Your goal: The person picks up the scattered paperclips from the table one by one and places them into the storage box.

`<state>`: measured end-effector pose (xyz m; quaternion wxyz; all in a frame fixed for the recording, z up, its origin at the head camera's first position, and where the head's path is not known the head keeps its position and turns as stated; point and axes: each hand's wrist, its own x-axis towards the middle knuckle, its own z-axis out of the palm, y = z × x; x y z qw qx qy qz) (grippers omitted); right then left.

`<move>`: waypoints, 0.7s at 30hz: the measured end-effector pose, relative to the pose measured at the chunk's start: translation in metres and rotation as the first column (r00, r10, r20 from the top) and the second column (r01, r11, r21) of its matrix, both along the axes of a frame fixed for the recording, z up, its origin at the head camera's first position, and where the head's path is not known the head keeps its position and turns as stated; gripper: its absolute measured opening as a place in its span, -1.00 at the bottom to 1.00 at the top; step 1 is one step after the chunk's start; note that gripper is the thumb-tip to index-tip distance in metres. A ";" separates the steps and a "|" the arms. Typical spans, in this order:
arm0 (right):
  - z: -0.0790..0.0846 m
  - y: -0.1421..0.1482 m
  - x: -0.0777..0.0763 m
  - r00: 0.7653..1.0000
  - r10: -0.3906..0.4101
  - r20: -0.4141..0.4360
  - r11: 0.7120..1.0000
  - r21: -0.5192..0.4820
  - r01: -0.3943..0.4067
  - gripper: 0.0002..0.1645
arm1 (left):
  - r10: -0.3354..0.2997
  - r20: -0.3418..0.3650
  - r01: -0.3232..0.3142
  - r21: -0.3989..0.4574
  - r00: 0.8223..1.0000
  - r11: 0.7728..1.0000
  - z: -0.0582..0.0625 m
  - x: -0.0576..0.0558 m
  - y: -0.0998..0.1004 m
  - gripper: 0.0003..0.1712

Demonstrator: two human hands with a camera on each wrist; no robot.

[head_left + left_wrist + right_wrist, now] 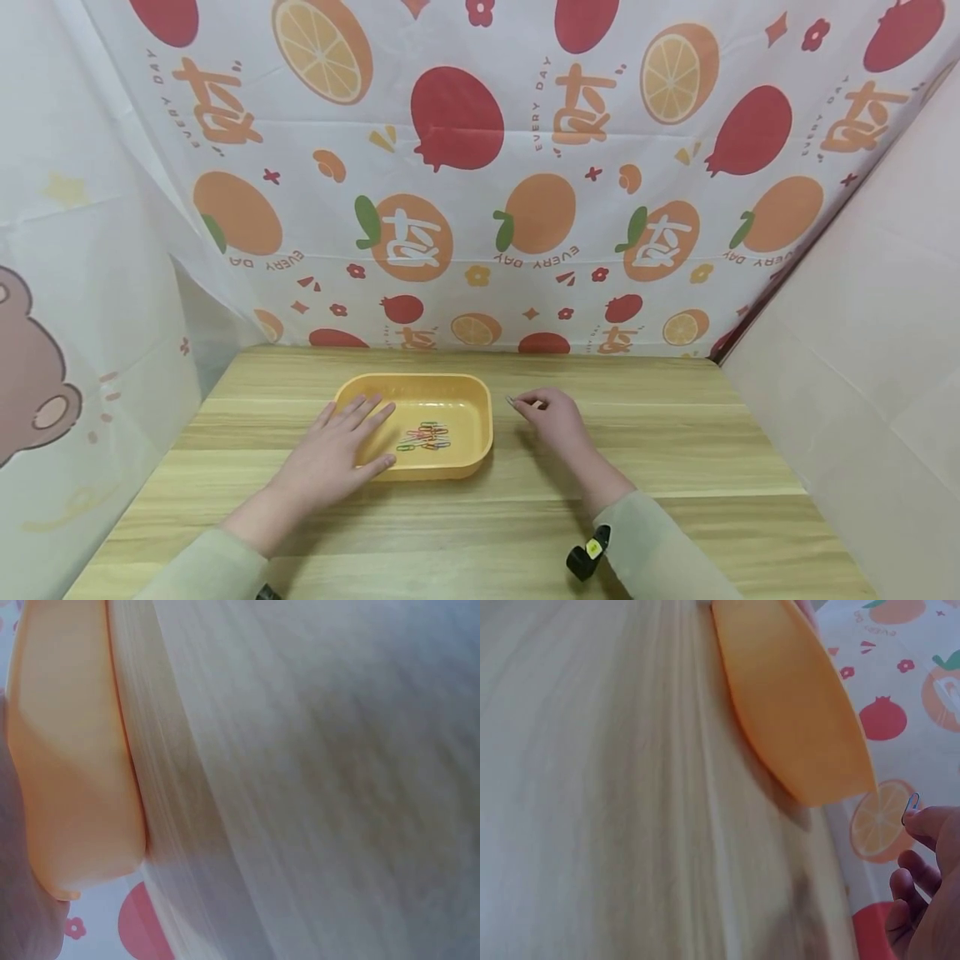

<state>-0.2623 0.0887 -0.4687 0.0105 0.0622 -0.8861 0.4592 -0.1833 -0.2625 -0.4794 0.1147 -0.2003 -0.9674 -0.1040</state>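
A yellow plastic tray (480, 400) stands on the table, with a small heap of coloured paper clips (426, 435) lying on its floor. My left hand (337, 450) rests over the tray's left side, fingers spread and straight across the rim. To the right of the tray, my right hand (555, 421) pinches one paper clip (910, 808) between thumb and forefinger, apart from the tray wall. In the right wrist view the clip looks blue, and the other fingers are curled loosely. The left wrist view shows mainly the tray's outer wall (82, 750) and little of the hand.
The wood-grain table (637, 433) ends at a fruit-printed cloth (465, 275) hanging at the back. Pale cloth walls close in the left (112, 333) and right (862, 333) sides. A small black device (585, 560) is strapped at the right wrist.
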 end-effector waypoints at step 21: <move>0.040 -0.089 0.004 0.989 0.142 -0.041 0.989 -0.029 -0.144 -0.87 | 0.001 0.008 -0.001 0.013 1.000 1.000 0.003 0.002 0.001 -0.11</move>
